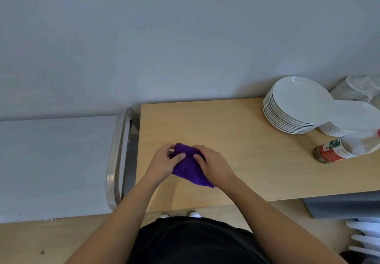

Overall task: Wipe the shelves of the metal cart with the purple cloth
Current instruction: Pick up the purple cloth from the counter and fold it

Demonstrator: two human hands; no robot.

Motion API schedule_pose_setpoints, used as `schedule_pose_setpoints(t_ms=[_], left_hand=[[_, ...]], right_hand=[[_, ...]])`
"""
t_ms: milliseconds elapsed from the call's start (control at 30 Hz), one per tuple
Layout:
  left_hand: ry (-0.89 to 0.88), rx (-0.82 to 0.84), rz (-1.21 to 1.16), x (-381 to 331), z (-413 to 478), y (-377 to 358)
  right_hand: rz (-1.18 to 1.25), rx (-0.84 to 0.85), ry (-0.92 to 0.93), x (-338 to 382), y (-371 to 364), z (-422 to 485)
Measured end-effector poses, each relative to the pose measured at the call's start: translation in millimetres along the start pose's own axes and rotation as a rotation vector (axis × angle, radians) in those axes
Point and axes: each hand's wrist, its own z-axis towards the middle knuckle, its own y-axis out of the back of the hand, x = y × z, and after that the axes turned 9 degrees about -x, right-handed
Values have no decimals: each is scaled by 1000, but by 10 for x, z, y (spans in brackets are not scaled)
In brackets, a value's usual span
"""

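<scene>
The purple cloth [188, 168] is bunched between both hands just above the wooden table [236, 146]. My left hand [164, 164] pinches its left side, thumb on top. My right hand [213, 166] grips its right side, with a corner of cloth hanging below the wrist. The metal cart [51, 160] stands to the left of the table, its grey top shelf flat and bare, its curved steel handle [116, 156] next to the table's edge. Lower shelves of the cart are hidden.
Two stacks of white plates [298, 107] sit at the table's far right, with a lying bottle [345, 149] in front of them and plastic wrap behind. A grey wall runs behind everything. White items lie at the lower right on the floor.
</scene>
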Motion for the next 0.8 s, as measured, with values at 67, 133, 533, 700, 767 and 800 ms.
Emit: schedule_pose_setpoints(t_ms=[67,133,533,700,767,800], left_hand=[[1,-38,73,42,-26,-37],[10,-66,96,66,-61,-64],[-49,-58,86,21,-140,52],[-43,-69,-44,-82,-163,119],[-40,-80,-97,-133,-170,113],[-36,-83,-119,-156,-172,113]], right_hand=[[-8,32,-17,-21,19,1],[25,7,-15,-6,32,-19],[181,74,-70,42,177,-53],[414,-203,-100,49,163,-88],[341,-268,-67,72,117,-79],[294,-284,-57,86,96,-75]])
